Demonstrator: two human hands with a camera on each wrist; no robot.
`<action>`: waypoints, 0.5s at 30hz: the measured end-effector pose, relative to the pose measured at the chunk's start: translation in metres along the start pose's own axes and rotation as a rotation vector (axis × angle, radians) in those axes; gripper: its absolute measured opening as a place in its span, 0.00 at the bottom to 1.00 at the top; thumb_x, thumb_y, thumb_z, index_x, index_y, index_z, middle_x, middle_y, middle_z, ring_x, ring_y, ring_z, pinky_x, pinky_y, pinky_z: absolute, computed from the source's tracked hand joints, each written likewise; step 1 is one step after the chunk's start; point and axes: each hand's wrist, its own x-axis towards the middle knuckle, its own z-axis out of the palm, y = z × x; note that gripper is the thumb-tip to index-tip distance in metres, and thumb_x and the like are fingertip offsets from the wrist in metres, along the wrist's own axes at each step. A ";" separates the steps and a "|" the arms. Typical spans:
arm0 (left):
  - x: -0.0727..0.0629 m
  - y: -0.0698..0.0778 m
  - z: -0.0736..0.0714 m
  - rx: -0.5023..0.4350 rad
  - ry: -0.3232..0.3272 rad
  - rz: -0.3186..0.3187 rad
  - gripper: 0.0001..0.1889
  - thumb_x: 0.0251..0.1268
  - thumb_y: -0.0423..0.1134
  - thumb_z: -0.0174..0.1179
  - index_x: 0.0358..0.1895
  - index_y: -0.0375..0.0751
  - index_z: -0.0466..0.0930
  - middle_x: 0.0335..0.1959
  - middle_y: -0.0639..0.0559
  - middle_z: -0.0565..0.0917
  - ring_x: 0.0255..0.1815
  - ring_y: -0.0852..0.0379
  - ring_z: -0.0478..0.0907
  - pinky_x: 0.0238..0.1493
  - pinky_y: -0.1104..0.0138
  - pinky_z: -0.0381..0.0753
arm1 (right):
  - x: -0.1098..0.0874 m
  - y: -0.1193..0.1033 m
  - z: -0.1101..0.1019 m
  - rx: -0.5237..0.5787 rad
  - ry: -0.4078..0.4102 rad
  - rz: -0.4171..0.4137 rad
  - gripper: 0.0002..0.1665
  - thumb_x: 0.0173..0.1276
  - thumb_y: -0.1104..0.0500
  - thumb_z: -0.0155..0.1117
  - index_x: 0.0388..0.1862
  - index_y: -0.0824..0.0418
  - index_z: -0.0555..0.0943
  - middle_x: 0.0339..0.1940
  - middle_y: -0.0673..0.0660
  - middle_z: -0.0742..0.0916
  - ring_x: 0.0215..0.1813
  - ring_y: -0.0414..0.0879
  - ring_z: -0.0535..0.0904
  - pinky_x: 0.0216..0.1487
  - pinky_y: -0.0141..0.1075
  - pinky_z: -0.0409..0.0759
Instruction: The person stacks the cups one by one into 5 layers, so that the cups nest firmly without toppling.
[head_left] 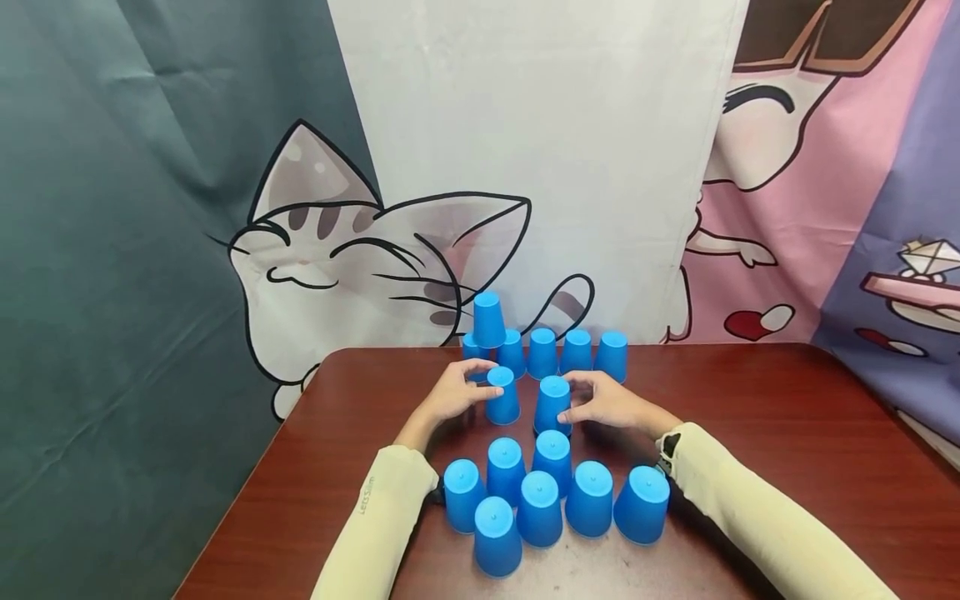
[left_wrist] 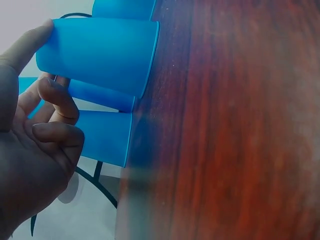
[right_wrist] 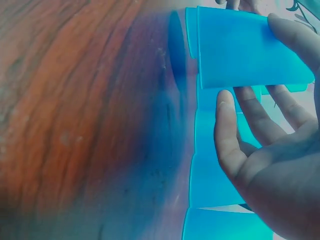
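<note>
So, left hand (head_left: 454,393) pinches left cup (head_left: 503,398), right hand (head_left: 606,402) pinches right cup (head_left: 552,402), both lower-centre in head view. Probably light, slightly flexy, slick plastic: grip mid-wall, don't squeeze.

Blue cup (head_left: 503,398), second blue cup (head_left: 552,404), both upside down, apart

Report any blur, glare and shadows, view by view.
Head view: the table shows a pale sheen near its front and a dark shadow beside the right sleeve; left wrist view: a blurred bluish smear on the wood; right wrist view: a similar smear, reflection or shadow unclear, while the held cup looks sharper.
</note>
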 end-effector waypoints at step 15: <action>0.000 -0.003 -0.001 0.066 0.008 0.022 0.28 0.62 0.52 0.68 0.62 0.45 0.77 0.61 0.46 0.80 0.64 0.41 0.75 0.58 0.45 0.77 | 0.013 -0.027 -0.010 -0.057 0.128 0.017 0.36 0.63 0.51 0.73 0.67 0.63 0.72 0.62 0.66 0.81 0.61 0.67 0.78 0.55 0.60 0.79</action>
